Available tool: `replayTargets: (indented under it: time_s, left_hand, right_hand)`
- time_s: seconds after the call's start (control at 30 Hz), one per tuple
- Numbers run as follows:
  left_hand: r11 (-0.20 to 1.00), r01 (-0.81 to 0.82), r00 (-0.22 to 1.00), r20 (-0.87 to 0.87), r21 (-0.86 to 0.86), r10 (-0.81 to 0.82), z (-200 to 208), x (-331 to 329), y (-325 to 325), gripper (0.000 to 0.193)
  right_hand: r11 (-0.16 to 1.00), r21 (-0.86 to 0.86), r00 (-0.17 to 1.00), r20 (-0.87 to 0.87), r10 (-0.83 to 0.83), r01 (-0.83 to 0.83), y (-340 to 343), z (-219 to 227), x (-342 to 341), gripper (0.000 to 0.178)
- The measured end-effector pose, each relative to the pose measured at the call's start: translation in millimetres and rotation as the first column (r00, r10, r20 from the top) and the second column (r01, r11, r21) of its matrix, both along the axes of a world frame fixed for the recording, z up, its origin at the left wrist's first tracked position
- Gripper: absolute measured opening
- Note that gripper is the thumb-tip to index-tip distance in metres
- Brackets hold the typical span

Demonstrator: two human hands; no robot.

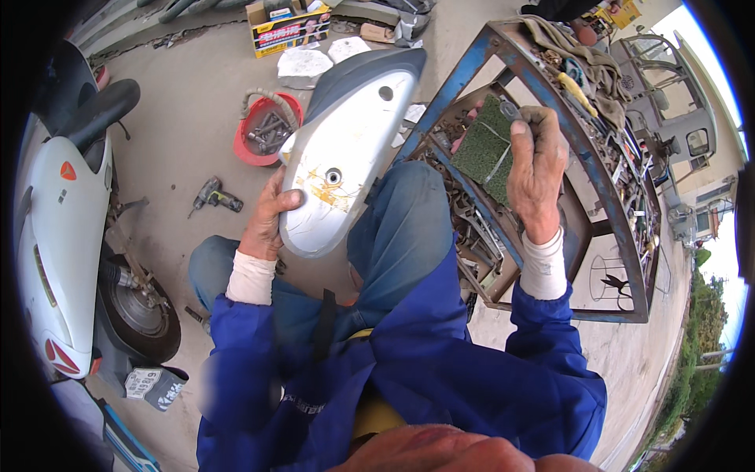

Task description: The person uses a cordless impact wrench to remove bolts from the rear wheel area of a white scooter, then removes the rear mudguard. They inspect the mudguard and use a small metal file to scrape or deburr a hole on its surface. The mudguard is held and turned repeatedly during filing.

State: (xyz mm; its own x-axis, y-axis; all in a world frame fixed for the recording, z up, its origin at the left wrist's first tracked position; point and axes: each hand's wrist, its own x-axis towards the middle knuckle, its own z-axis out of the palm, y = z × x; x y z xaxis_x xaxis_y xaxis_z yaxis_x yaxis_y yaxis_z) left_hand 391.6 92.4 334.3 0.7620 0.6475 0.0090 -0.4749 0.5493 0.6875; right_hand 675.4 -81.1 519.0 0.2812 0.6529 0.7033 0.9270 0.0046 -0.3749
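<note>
My left hand (271,216) grips the lower edge of a silver-grey scooter body panel (346,149), which is scuffed with yellow marks and has two holes. It rests tilted against my right knee in blue jeans (397,228). Off to the right, my right hand (535,169) is shut on a green scouring pad (484,149) and what looks like a small metal tool, held over a blue metal rack (590,165).
The blue rack holds several rusty parts, tools and rags. A white scooter (59,228) with its rear wheel exposed stands at the left. On the concrete lie a red bowl of bolts (266,130), a cordless drill (214,197) and a cardboard box (287,27).
</note>
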Motion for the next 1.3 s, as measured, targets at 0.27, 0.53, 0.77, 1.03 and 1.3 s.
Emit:
replayTargets:
  time_s: [0.27, 0.53, 0.77, 1.03, 1.3]
  left_hand:
    - [0.983, 0.153, 0.980, -0.145, 0.100, -0.138, 3, -2, -13, 0.101]
    - [0.981, 0.171, 0.965, -0.215, 0.089, -0.149, 3, 2, -17, 0.103]
    - [0.943, 0.302, 0.916, -0.315, 0.138, -0.247, -5, 9, -21, 0.100]
    - [0.940, 0.338, 0.914, -0.256, 0.052, -0.315, -34, 56, -18, 0.093]
    - [0.942, 0.334, 0.909, -0.251, -0.035, -0.332, -45, 61, -14, 0.087]
  right_hand:
    - [0.994, 0.074, 0.734, -0.671, 0.108, -0.079, -11, -94, -40, 0.044]
    - [0.992, 0.055, 0.723, -0.680, 0.119, -0.111, -33, -124, -56, 0.037]
    - [1.000, 0.020, 0.749, -0.663, -0.003, 0.022, -47, -133, -49, 0.040]
    - [0.997, -0.065, 0.814, -0.578, -0.064, 0.033, -45, -161, -39, 0.038]
    - [0.977, -0.209, 0.865, -0.481, -0.146, 0.049, -31, -177, -39, 0.032]
